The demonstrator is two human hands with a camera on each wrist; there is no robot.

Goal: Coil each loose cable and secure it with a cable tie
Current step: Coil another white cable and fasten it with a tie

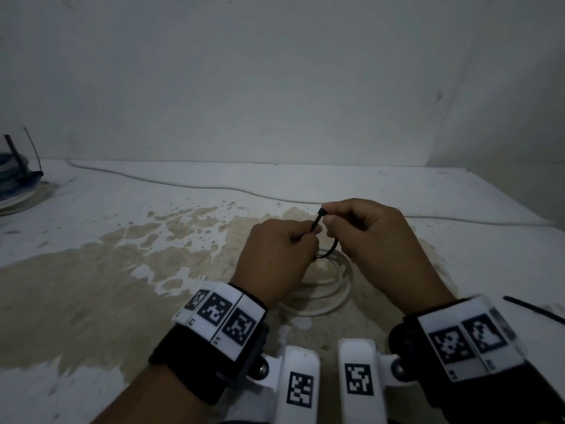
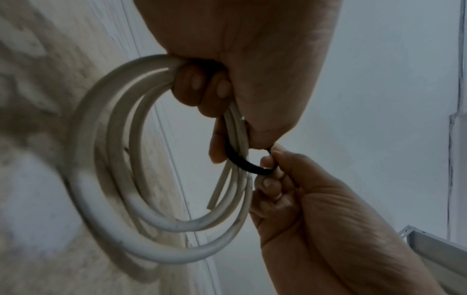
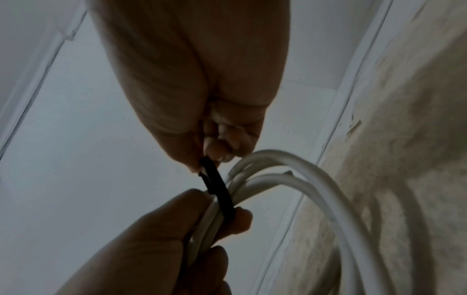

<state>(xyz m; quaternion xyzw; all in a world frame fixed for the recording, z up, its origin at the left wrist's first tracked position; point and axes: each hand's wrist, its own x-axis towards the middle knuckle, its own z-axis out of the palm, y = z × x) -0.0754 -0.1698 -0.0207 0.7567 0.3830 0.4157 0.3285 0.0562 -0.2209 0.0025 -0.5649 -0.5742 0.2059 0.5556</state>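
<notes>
Head view: a loose white cable runs along the table behind; a spare black tie lies right. Left hand grips the upright white cable coil; right hand pinches the black cable tie, looped around the strands, head pointing up.

A black cable tie loops loosely around the coiled white cable.

Your left hand and right hand meet above the table, cable coil hanging beneath, tie looped around it. Loose cable behind; 1 bundle, possibly 2, far left; spare tie right.
</notes>
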